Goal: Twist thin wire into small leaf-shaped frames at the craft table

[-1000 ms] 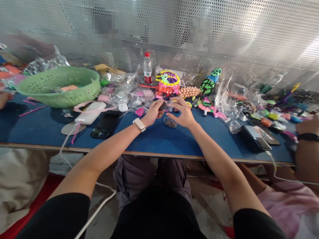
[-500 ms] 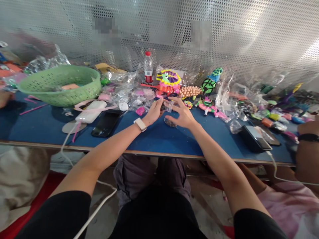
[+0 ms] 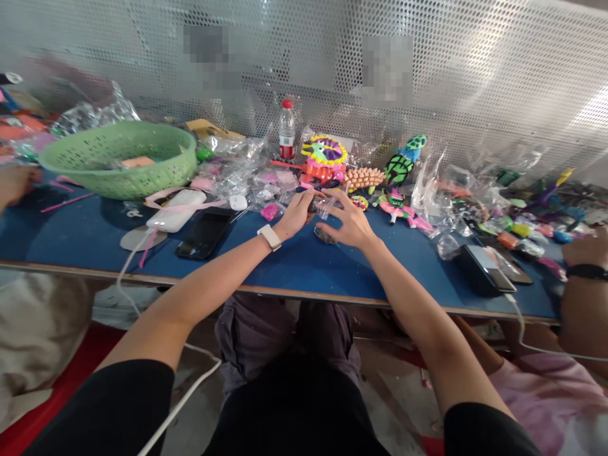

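My left hand (image 3: 295, 215), with a pale watch on the wrist, is curled around a small dark piece held against a clear plastic bag (image 3: 325, 206). My right hand (image 3: 349, 221) meets it from the right, thumb and forefinger pinching that same bag, other fingers spread. Under my right palm a small dark netted piece (image 3: 325, 235) lies on the blue table (image 3: 304, 266). Just beyond my hands stand colourful clay toys: a yellow-and-purple figure (image 3: 325, 152), an orange spiky one (image 3: 363, 178) and a green turtle (image 3: 398, 166).
A green basket (image 3: 123, 158) stands back left, with a white power bank (image 3: 177, 210) and a black phone (image 3: 205, 233) beside it. A water bottle (image 3: 287, 130) stands at the mesh wall. Bagged clay pieces crowd the right, near another phone (image 3: 482, 269). Other people's hands show at both edges.
My hands have drawn closer together on the small bag; the right fingers, spread a second ago, now pinch it. The view has shifted slightly.
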The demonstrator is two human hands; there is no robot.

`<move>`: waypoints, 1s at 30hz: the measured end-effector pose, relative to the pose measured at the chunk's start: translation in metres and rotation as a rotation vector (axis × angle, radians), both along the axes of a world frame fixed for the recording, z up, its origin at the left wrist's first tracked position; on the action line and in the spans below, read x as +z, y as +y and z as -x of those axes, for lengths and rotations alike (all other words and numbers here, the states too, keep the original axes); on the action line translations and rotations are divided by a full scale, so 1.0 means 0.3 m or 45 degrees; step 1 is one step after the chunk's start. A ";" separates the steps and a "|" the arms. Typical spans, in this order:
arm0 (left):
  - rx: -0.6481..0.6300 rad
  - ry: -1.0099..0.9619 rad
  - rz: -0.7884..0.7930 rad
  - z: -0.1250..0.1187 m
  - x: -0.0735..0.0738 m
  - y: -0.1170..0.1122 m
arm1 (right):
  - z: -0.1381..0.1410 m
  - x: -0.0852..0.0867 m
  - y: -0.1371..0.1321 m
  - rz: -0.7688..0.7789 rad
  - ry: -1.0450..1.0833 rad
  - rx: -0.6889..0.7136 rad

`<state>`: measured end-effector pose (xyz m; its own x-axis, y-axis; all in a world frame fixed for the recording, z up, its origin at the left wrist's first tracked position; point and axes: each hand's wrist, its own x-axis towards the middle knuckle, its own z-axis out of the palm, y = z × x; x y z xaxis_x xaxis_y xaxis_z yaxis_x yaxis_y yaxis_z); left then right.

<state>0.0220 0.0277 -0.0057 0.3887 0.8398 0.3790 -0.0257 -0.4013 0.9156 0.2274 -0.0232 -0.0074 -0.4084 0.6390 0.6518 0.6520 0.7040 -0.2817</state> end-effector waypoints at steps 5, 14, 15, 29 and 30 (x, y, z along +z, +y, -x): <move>-0.071 -0.148 0.289 -0.010 0.015 -0.004 | -0.011 -0.007 0.012 -0.029 -0.018 -0.021; -0.142 -0.186 0.312 -0.003 0.015 -0.020 | -0.038 -0.030 0.029 -0.129 -0.082 0.042; -0.142 -0.182 0.322 -0.003 0.014 -0.016 | -0.035 -0.034 0.031 -0.130 -0.086 0.037; 0.113 -0.001 -0.117 -0.012 0.012 0.003 | 0.040 -0.054 0.047 0.175 0.292 0.152; 0.133 0.021 -0.165 -0.011 0.012 0.007 | 0.045 -0.051 0.045 0.226 0.333 0.168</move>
<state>0.0252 0.0297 -0.0021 0.3092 0.8204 0.4810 0.0369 -0.5157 0.8560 0.2139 -0.0097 -0.0229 -0.3286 0.7048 0.6288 0.4479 0.7024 -0.5532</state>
